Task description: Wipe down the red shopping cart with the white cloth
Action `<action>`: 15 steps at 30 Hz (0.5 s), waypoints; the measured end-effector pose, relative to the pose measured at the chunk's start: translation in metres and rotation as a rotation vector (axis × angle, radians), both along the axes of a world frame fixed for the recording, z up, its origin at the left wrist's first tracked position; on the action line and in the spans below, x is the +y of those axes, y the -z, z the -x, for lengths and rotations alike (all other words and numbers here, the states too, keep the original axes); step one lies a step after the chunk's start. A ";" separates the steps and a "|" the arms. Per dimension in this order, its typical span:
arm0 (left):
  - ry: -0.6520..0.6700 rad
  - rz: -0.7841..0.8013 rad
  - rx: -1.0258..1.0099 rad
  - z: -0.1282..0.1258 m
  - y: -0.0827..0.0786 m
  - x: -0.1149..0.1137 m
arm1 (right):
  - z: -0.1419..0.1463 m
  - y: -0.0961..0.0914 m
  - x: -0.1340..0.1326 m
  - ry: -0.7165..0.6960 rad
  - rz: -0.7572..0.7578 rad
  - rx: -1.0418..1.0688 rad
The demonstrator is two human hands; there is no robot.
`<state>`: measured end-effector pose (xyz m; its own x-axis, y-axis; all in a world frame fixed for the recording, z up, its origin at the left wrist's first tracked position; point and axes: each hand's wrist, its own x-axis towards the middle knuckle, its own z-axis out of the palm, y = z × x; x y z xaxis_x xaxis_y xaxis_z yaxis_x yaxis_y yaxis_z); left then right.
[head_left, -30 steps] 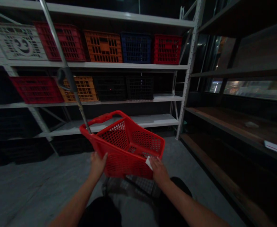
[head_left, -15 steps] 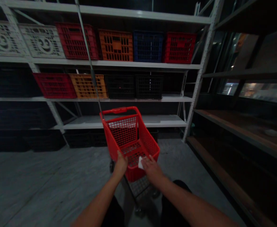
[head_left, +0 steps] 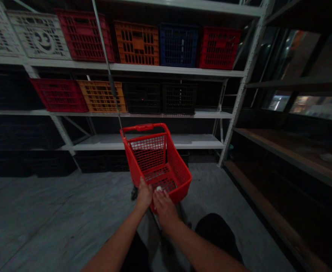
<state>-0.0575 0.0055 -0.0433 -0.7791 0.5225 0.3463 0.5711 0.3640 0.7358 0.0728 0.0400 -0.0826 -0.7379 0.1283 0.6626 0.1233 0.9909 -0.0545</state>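
Head cam, items ranked by size, dim light.

1. Concrete floor (head_left: 41,211): grey, fills lower frame. The person's dark-clad legs (head_left: 216,234) show at the bottom edge.
2. White rack (head_left: 143,140): spans the back wall. Dark wooden shelving (head_left: 281,147) runs along the right.
3. Top-shelf crates (head_left: 178,45): L to R white, red, orange, blue, red. Mid-shelf crates (head_left: 102,96): red, orange, 2 black.
4. Red basket trolley (head_left: 157,158): mesh walls, on the floor in front of the rack, centre frame, just ahead of the person. Red handle bar at far rim. A thin metal rod (head_left: 109,71) rises, tilted, from the far-left corner.
5. Left hand (head_left: 144,194): closed on the trolley's near rim, fingers curled over it.
6. Right hand (head_left: 163,204): just beside the left, on the near wall, fingertips pinched on a white scrap.
7. White scrap (head_left: 159,188): small, at the near rim; kind unclear.
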 end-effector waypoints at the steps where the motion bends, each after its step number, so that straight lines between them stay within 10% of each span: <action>1: 0.013 0.000 0.001 0.000 -0.001 -0.002 | -0.006 -0.004 0.005 -0.027 -0.014 -0.011; 9: 0.030 0.007 -0.039 -0.012 0.000 0.001 | -0.076 -0.021 0.102 0.155 0.043 0.023; 15: 0.022 -0.015 -0.038 -0.022 0.001 0.001 | -0.041 -0.002 0.024 0.071 0.105 0.083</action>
